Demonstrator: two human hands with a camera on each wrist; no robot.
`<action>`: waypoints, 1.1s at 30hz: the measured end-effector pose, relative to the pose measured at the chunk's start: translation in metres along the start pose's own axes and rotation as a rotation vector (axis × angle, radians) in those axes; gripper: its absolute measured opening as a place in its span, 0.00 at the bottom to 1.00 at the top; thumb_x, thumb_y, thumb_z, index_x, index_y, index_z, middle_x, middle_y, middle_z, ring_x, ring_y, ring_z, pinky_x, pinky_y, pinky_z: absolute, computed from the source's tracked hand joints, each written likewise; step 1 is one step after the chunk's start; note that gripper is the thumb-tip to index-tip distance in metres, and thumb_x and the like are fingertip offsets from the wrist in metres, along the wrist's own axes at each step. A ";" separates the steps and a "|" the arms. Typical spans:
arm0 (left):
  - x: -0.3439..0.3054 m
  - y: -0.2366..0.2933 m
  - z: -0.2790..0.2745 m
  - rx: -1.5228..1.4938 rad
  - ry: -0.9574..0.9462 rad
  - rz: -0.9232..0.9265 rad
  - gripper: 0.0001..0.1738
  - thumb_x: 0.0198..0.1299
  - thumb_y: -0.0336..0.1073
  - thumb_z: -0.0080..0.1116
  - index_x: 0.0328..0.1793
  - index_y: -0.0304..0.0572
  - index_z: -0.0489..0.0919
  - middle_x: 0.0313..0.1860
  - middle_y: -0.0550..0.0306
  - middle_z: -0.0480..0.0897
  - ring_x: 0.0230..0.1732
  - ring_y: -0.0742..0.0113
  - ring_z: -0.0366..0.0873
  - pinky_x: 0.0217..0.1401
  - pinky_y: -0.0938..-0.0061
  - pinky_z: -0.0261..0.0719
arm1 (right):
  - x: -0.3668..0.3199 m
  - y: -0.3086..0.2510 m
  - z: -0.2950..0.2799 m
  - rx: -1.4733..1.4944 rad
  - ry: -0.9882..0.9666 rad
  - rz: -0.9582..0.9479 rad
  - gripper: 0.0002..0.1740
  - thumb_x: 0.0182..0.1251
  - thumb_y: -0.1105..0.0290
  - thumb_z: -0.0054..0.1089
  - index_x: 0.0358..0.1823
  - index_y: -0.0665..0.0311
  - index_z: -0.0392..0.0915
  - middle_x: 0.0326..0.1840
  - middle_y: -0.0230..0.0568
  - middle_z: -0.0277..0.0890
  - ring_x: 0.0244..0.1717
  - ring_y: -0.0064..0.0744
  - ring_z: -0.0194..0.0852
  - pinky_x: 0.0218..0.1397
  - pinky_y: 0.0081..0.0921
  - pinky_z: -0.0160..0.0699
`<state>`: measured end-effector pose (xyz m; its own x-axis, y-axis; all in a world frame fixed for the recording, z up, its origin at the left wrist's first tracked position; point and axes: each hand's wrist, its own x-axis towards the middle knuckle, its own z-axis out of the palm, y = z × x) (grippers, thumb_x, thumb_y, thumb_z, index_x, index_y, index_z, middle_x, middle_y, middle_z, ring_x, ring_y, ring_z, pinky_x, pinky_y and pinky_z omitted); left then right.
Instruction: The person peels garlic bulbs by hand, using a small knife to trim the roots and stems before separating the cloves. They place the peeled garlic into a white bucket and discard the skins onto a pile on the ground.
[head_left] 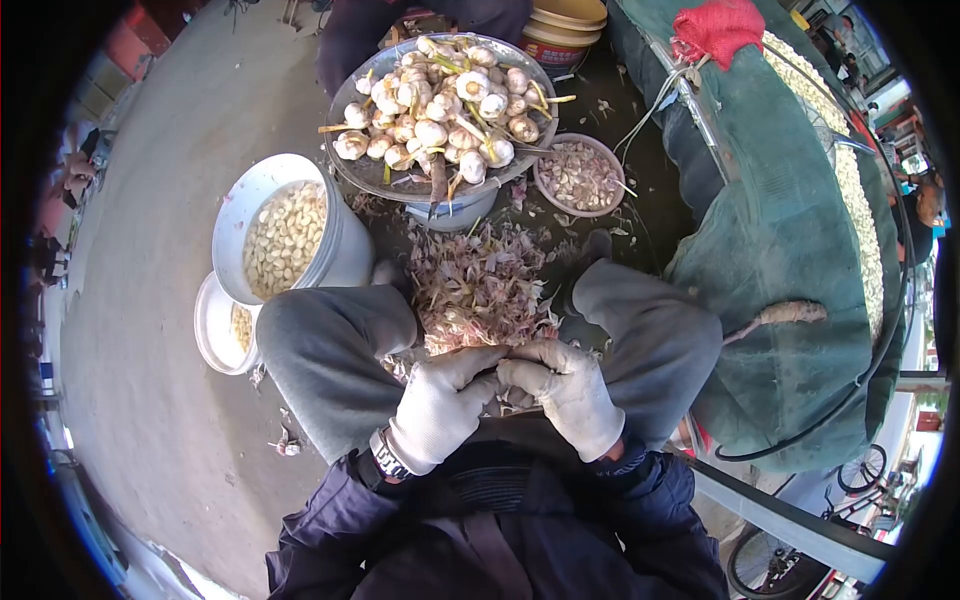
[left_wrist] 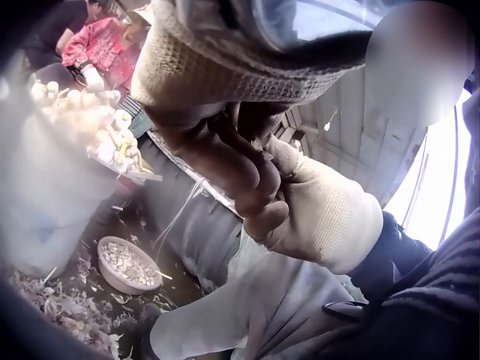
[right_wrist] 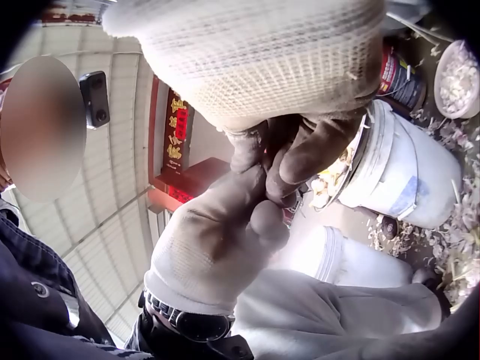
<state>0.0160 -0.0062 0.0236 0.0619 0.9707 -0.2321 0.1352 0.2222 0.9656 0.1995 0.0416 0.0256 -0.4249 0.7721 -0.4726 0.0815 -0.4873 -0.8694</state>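
I can't tell if left hand [head_left: 436,408] or right hand [head_left: 570,398] grips anything; garlic bulbs [head_left: 431,134] beyond seem light, firm: cup their sides.

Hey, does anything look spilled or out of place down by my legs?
Yes: garlic husks are heaped loosely between your legs, and scraps lie on the ground outside your left leg. They look untidy because those scraps sit outside any container.
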 end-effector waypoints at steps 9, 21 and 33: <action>0.005 -0.009 0.004 0.004 -0.016 -0.035 0.18 0.68 0.23 0.62 0.63 0.29 0.83 0.40 0.48 0.89 0.36 0.66 0.88 0.42 0.72 0.85 | 0.002 0.000 -0.005 0.024 0.002 0.067 0.12 0.75 0.69 0.67 0.49 0.72 0.86 0.39 0.37 0.88 0.38 0.22 0.86 0.43 0.20 0.86; 0.011 -0.007 0.007 0.201 0.032 0.225 0.17 0.62 0.20 0.64 0.58 0.34 0.86 0.35 0.49 0.89 0.31 0.64 0.89 0.35 0.70 0.85 | 0.003 -0.002 0.000 -0.116 0.097 -0.072 0.14 0.72 0.65 0.70 0.46 0.71 0.88 0.34 0.34 0.85 0.38 0.17 0.80 0.43 0.20 0.80; 0.011 -0.016 0.013 0.246 0.105 0.228 0.12 0.65 0.21 0.64 0.54 0.33 0.86 0.35 0.49 0.90 0.31 0.63 0.90 0.34 0.71 0.85 | 0.006 0.020 0.001 0.210 0.141 0.048 0.15 0.77 0.62 0.61 0.48 0.70 0.85 0.39 0.34 0.86 0.36 0.23 0.82 0.44 0.23 0.80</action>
<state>0.0277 0.0001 0.0044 0.0174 0.9998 0.0121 0.3644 -0.0177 0.9311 0.1975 0.0364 0.0057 -0.2943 0.7880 -0.5408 -0.0971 -0.5876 -0.8033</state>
